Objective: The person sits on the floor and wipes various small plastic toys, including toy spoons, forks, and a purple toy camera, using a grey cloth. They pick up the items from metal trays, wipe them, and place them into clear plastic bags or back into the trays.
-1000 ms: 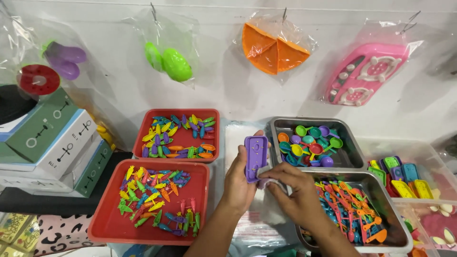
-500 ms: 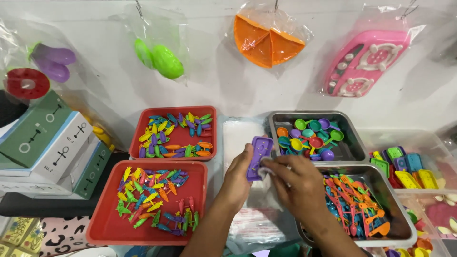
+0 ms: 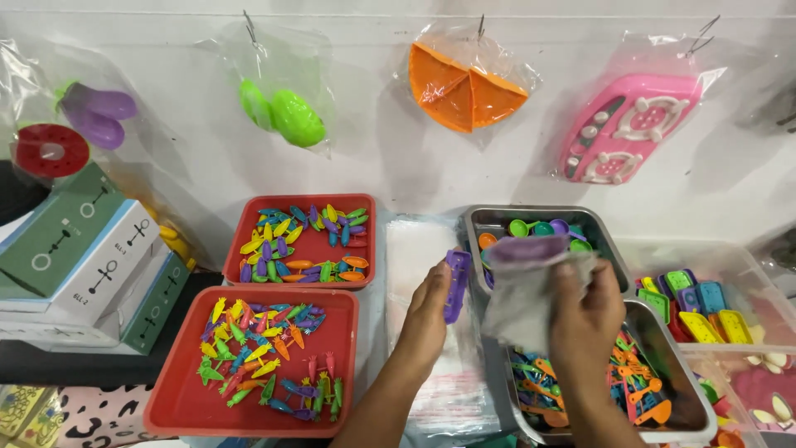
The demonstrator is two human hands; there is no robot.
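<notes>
My left hand [image 3: 427, 311] grips a small purple plastic toy piece [image 3: 456, 284] upright by its edge, above a stack of clear plastic bags [image 3: 431, 249]. My right hand [image 3: 584, 311] pinches a clear plastic bag [image 3: 522, 290] that hangs in front of the metal trays, blurred by motion. The purple piece is just left of the bag's edge and apart from it. Behind the bag a metal tray [image 3: 497, 217] holds colourful toy spoons. Under my right hand another metal tray [image 3: 663, 423] holds small colourful toy utensils.
Two red trays [image 3: 174, 406] [image 3: 369, 249] of small colourful toy pieces stand on the left. Stacked boxes [image 3: 75, 249] sit at far left. Clear bins [image 3: 746, 274] of toy parts are on the right. Bagged toys hang on the wall: green [image 3: 282, 112], orange [image 3: 464, 91], pink [image 3: 626, 137].
My right hand has lifted a clear bag up in front of the metal trays. The purple piece has turned edge-on in my left hand, and the view has shifted slightly.
</notes>
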